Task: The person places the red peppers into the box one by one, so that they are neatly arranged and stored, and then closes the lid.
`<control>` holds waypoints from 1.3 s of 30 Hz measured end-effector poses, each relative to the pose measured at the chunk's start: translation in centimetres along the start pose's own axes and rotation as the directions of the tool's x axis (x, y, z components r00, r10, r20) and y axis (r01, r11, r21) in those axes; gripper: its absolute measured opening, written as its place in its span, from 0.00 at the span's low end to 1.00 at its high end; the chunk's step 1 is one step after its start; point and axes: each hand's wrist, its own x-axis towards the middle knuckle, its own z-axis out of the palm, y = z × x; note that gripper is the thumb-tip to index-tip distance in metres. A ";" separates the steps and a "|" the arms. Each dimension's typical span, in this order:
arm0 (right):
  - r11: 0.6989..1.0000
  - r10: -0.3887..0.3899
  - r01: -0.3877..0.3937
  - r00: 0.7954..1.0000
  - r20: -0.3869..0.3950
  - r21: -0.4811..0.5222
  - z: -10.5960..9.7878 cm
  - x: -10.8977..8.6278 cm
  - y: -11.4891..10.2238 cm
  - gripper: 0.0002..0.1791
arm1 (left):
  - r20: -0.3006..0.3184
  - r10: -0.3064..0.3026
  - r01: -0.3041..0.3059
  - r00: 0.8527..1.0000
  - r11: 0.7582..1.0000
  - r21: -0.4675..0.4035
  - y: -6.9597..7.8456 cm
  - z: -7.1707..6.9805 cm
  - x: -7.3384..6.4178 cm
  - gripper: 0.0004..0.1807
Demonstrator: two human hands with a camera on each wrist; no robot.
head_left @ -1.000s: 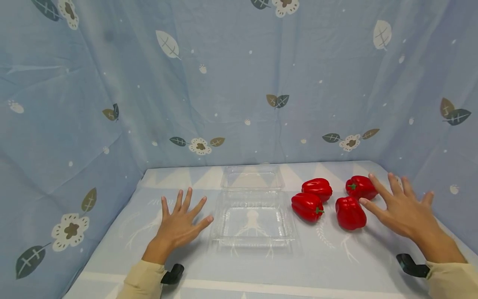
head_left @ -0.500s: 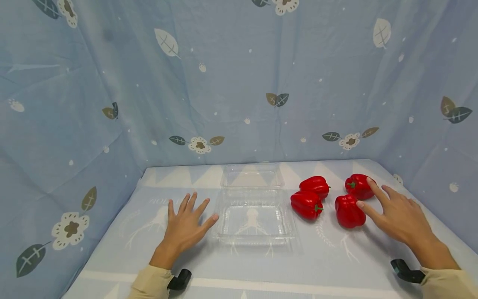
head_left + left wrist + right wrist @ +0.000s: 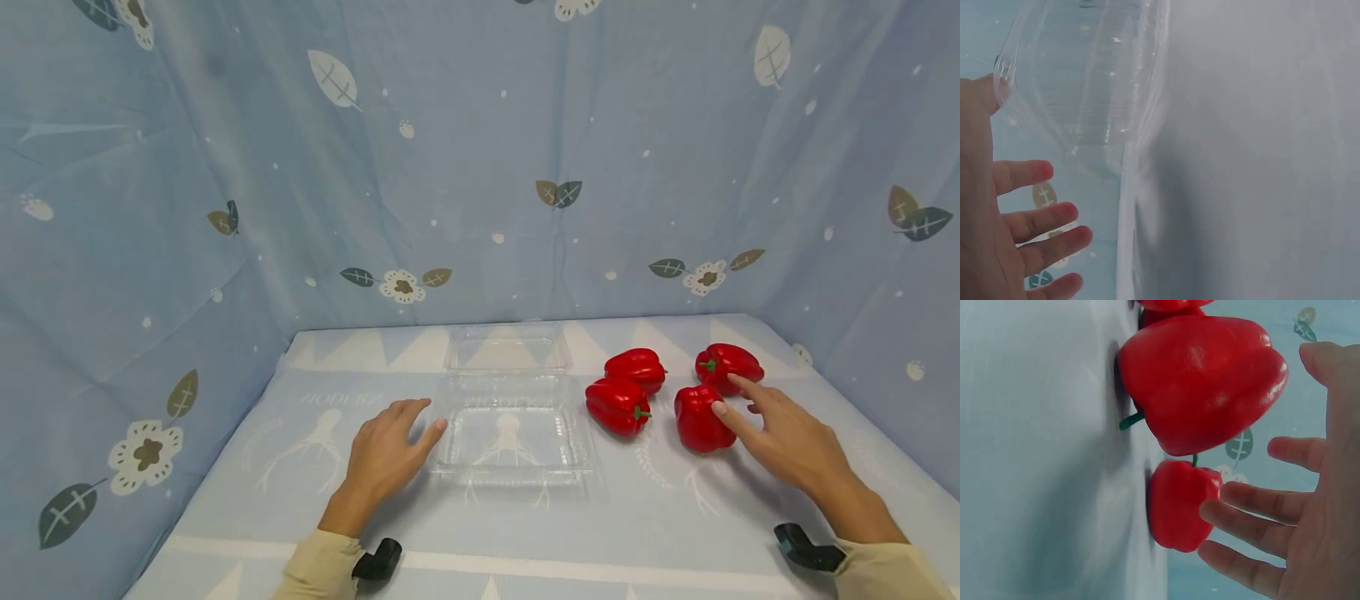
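Note:
A clear plastic clamshell box (image 3: 510,433) lies opened out mid-table, its lid part (image 3: 510,350) toward the back wall. Beside its left edge is my left hand (image 3: 386,450), fingers apart and loosely bent; in the left wrist view its thumb overlaps the edge of the clear plastic (image 3: 1085,75), and contact is unclear. On the right, my right hand (image 3: 795,437) hovers over the front red bell pepper (image 3: 701,419), its thumb near the pepper's side. Another bell pepper (image 3: 727,367) sits behind its fingers. The right wrist view shows a gap between palm and nearest pepper (image 3: 1204,381).
Two more red bell peppers, one in front (image 3: 617,406) and one behind (image 3: 637,369), rest against each other between the box and my right hand. A blue patterned curtain (image 3: 480,167) closes off the back and sides of the table (image 3: 600,533).
Both hands have come inward and their spread fingers have relaxed. My left hand has moved right toward the box, my right hand left and closer to the front pepper.

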 end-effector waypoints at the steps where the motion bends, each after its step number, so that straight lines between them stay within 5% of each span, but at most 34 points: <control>1: 1.000 0.001 -0.001 1.000 0.001 0.009 0.1 0.0 0.0 0.48 | 0.010 -0.021 0.021 1.000 1.000 -0.024 0.2 0.0 0.0 0.37; 9: 0.992 -0.017 0.017 1.000 0.000 0.124 1.0 0.2 -0.6 0.44 | 0.074 -0.142 0.154 0.987 0.968 -0.197 0.8 0.7 0.4 0.32; 13: 0.982 -0.024 0.022 1.000 0.005 0.185 1.3 0.6 -1.1 0.44 | 0.098 -0.151 0.176 0.984 0.922 -0.344 0.7 1.0 0.4 0.29; 18: 0.961 -0.025 0.011 0.999 0.046 0.275 1.9 1.0 -1.1 0.48 | 0.158 -0.108 0.176 0.982 0.836 -0.519 0.5 1.8 0.4 0.29; 22: 0.951 -0.018 -0.008 0.997 0.081 0.309 2.5 1.2 -1.0 0.51 | 0.177 -0.085 0.173 0.981 0.795 -0.581 0.5 2.1 0.5 0.28; 34: 0.935 0.030 -0.065 0.994 0.104 0.348 3.1 0.7 -1.0 0.57 | 0.234 0.023 0.144 0.972 0.728 -0.671 -0.2 2.4 0.1 0.33; 39: 0.907 0.056 -0.096 0.992 0.110 0.410 3.0 0.7 -0.7 0.55 | 0.260 0.069 0.139 0.963 0.700 -0.701 -0.4 2.4 0.1 0.35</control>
